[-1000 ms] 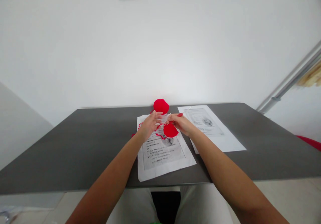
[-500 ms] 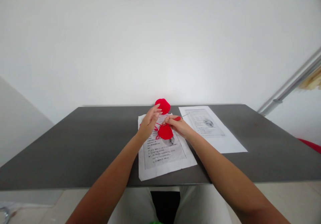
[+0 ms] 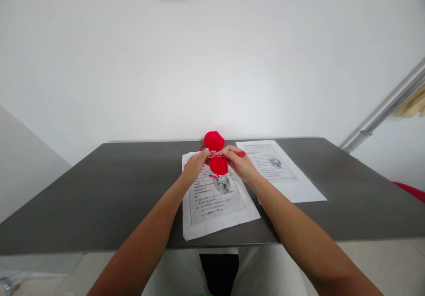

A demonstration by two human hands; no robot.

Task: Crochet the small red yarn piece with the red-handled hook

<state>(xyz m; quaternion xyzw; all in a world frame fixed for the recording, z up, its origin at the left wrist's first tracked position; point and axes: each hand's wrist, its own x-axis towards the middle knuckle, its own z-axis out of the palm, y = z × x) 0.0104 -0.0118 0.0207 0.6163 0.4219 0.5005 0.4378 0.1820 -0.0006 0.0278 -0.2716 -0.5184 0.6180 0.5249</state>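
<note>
Both hands meet over the middle of a dark grey table (image 3: 99, 190). My left hand (image 3: 195, 164) is closed in a pinch on the upper edge of a small red crocheted piece (image 3: 218, 166). My right hand (image 3: 237, 162) is closed round a red-handled crochet hook (image 3: 241, 153), whose handle pokes out to the right. Thin red yarn runs between the hands. A ball of red yarn (image 3: 213, 140) sits on the table just behind them. Under the hands lies a printed sheet (image 3: 215, 203).
A second printed sheet (image 3: 282, 172) lies to the right on the table. A white wall rises behind the table's far edge. A metal rail (image 3: 385, 110) slants at the far right. My lap shows below the table's near edge.
My left hand, open with fingers raised half a second ago, has closed onto the red piece. The piece has risen a little toward the yarn ball. My right hand has shifted slightly up.
</note>
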